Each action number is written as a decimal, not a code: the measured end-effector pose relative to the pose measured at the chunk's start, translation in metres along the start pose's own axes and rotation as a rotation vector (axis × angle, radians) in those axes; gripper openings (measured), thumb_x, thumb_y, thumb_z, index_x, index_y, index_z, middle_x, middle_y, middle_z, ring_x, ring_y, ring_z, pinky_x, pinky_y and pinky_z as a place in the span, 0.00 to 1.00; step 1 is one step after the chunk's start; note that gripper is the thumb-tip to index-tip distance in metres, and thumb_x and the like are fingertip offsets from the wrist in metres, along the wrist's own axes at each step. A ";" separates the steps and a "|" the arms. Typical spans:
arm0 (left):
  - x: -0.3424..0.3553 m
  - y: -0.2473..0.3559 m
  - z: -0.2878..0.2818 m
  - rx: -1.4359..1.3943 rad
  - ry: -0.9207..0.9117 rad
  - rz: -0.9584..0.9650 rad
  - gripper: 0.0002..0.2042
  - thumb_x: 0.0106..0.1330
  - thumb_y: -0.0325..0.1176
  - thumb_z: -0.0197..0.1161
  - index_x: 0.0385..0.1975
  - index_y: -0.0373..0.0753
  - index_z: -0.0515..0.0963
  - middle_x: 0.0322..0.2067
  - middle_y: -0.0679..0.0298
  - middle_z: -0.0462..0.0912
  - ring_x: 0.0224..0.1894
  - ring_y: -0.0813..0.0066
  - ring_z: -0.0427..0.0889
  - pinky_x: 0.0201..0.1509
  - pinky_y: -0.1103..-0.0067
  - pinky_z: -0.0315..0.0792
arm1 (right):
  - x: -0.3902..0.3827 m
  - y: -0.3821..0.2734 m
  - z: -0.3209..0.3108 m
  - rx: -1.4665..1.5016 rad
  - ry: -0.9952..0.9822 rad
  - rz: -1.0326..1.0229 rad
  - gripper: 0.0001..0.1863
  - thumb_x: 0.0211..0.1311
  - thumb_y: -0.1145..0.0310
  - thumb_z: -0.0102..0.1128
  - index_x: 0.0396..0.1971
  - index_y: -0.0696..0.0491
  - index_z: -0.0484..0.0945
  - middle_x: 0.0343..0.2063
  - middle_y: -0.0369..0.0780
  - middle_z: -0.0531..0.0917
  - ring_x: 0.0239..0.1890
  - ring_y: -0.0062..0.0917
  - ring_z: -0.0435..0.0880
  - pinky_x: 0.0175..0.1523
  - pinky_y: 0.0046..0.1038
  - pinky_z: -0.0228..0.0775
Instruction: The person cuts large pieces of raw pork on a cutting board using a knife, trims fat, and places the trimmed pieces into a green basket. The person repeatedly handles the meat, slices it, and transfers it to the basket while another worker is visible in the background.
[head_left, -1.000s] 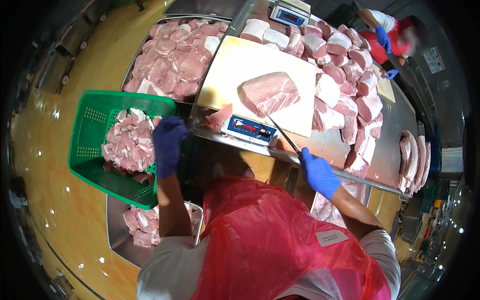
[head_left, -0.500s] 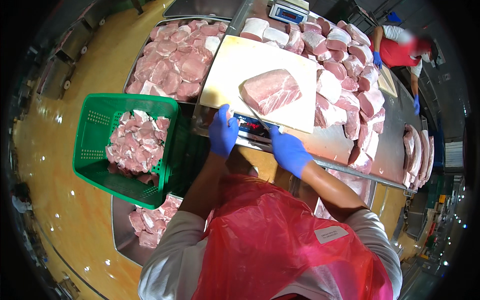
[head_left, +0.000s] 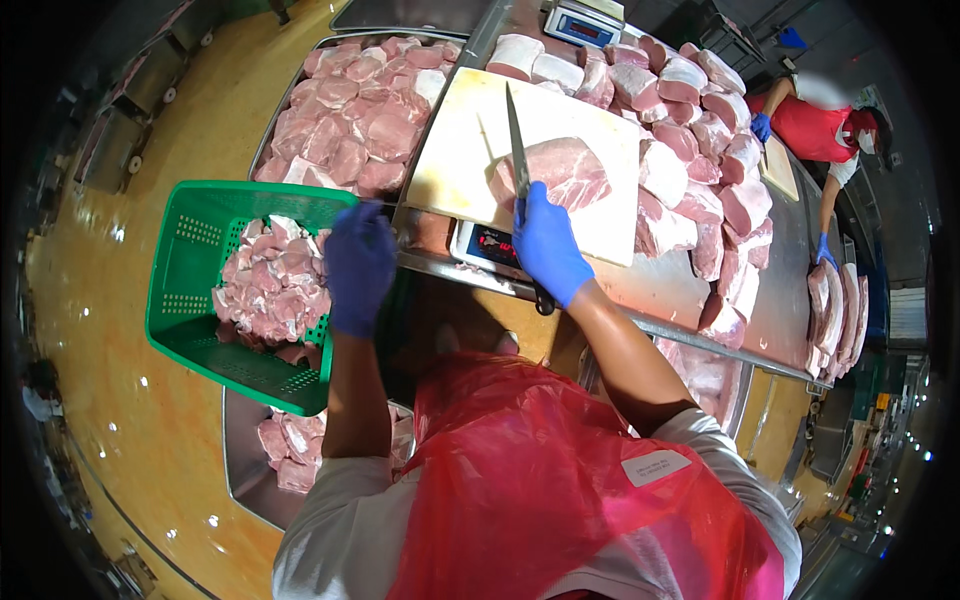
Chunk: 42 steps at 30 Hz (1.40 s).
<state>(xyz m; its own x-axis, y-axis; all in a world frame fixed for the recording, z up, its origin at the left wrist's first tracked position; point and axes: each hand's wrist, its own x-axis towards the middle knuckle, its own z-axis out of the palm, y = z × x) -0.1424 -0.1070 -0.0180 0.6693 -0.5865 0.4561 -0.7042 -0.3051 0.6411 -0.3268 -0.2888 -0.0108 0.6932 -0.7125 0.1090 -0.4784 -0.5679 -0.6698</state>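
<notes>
On the cutting board [head_left: 470,160], right hand [head_left: 545,245] fingers clamp the knife [head_left: 516,140] over pork loin [head_left: 560,172]; left hand [head_left: 358,262] loose, empty by green basket [head_left: 190,270]; unsteadied meat could slip.

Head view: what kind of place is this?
Likely a meat-processing or butchery line: steel table heaped with raw pork cuts, a cutting board over a scale, the right hand holding a knife, a green basket of pieces.
</notes>
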 end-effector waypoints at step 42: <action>0.001 -0.093 -0.066 0.915 -0.192 -0.370 0.13 0.63 0.35 0.63 0.41 0.31 0.80 0.36 0.53 0.83 0.39 0.56 0.82 0.45 0.65 0.76 | -0.120 0.067 -0.123 -0.162 -0.152 0.169 0.07 0.73 0.70 0.51 0.38 0.59 0.69 0.19 0.50 0.79 0.21 0.45 0.80 0.29 0.43 0.70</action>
<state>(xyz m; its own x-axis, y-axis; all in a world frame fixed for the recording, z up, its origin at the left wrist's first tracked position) -0.0607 -0.0295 -0.0369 0.8903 -0.4244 0.1653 -0.4248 -0.9046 -0.0348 -0.5085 -0.2928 0.0217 0.6633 -0.7396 -0.1136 -0.6654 -0.5136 -0.5417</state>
